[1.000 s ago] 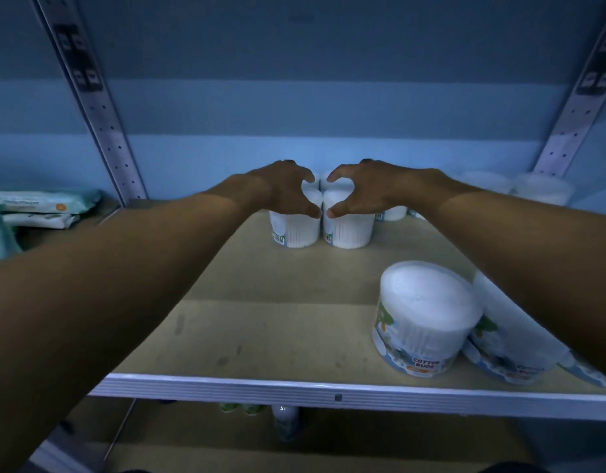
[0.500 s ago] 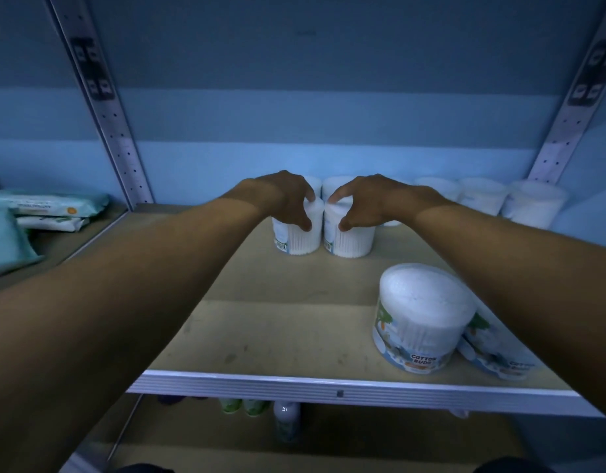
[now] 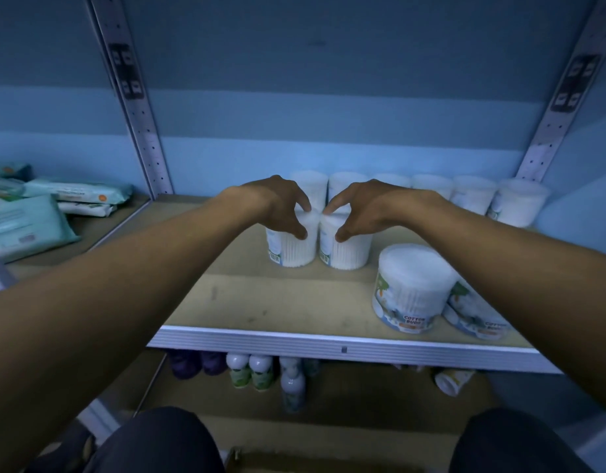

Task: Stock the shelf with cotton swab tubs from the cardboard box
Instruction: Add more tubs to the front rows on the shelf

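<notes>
Two small white cotton swab tubs stand side by side on the tan shelf (image 3: 267, 302), in front of a back row of several tubs (image 3: 472, 196). My left hand (image 3: 277, 206) grips the left tub (image 3: 291, 250) from above, thumb on its front. My right hand (image 3: 359, 206) grips the right tub (image 3: 346, 250) the same way. Two wider tubs labelled "Cotton Buds" (image 3: 414, 288) sit near the shelf's front right; my right forearm partly covers the second. A sliver of the cardboard box (image 3: 240, 460) shows at the bottom between my knees.
Packs of wipes (image 3: 32, 223) lie on the neighbouring shelf to the left. Perforated metal uprights (image 3: 137, 124) frame the bay. Bottles (image 3: 250, 370) stand on the lower shelf under the white front edge (image 3: 328, 346).
The camera has pulled back and tilted down, bringing my knees, the lower shelf and more of the back row into view. Both hands stay on the same two tubs.
</notes>
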`<state>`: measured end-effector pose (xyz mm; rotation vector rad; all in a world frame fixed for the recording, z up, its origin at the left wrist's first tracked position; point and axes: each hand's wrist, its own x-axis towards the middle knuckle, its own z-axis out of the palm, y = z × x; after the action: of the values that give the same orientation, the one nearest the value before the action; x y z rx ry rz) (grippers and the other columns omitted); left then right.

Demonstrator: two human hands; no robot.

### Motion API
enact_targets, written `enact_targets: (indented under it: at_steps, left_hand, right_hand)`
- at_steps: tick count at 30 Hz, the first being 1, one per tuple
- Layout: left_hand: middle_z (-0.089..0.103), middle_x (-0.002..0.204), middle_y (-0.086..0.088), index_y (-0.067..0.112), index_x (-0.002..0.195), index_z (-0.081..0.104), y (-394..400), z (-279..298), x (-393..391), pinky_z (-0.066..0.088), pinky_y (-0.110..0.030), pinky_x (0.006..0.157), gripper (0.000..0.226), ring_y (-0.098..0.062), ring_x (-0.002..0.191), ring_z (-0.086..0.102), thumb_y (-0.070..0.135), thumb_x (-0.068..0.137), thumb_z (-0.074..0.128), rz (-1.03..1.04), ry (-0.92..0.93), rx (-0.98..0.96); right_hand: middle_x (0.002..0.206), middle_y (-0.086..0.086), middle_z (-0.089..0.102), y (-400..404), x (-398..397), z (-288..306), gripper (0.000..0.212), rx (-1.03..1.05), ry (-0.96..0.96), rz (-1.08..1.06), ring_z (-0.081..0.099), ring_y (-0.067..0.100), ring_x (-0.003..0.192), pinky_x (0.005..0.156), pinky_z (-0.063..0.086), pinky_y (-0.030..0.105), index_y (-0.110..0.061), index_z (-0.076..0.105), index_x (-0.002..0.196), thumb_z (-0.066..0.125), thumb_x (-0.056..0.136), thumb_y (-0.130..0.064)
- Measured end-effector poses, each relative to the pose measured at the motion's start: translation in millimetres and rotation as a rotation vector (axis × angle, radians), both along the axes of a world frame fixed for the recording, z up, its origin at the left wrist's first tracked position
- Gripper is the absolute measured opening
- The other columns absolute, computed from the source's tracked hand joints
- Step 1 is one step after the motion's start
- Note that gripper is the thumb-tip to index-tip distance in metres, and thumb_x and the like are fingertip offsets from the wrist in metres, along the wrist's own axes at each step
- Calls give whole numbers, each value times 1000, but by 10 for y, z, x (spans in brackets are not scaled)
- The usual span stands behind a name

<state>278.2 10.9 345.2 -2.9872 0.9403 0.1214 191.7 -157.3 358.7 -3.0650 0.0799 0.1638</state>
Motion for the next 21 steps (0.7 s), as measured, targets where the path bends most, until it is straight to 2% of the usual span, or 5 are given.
enact_targets:
  at_steps: [7,11,16,21]
  left_hand:
    - [51,136,10,44,131,54,258,4,-333,44,-39,103,61,-16,128,44,61,76,71,-38,-41,-6]
    - [56,135,7,41,131,56,366,23,-526,45,-40,102,60,-19,123,49,60,76,71,-57,-48,-7]
    - [57,134,7,38,132,57,483,46,-732,46,-40,101,60,-19,123,51,58,77,71,-75,-58,1]
    - [59,132,6,38,133,57,573,63,-873,46,-40,100,62,-19,122,52,60,76,71,-78,-51,-2]
  right_hand:
    - [148,-8,45,196,-270,-21,57,-29,-31,61,44,20,133,104,43,36,-46,54,136,71,82,-51]
    - [144,-5,52,283,-427,-21,58,-28,-42,86,49,21,129,102,46,37,-46,56,135,73,80,-51]
    - [146,-6,50,372,-623,-12,57,-48,-37,123,47,22,131,102,44,35,-45,56,135,72,81,-51]
    - [139,-5,55,452,-759,2,58,-57,-34,134,49,21,127,95,43,33,-45,55,136,72,80,-51]
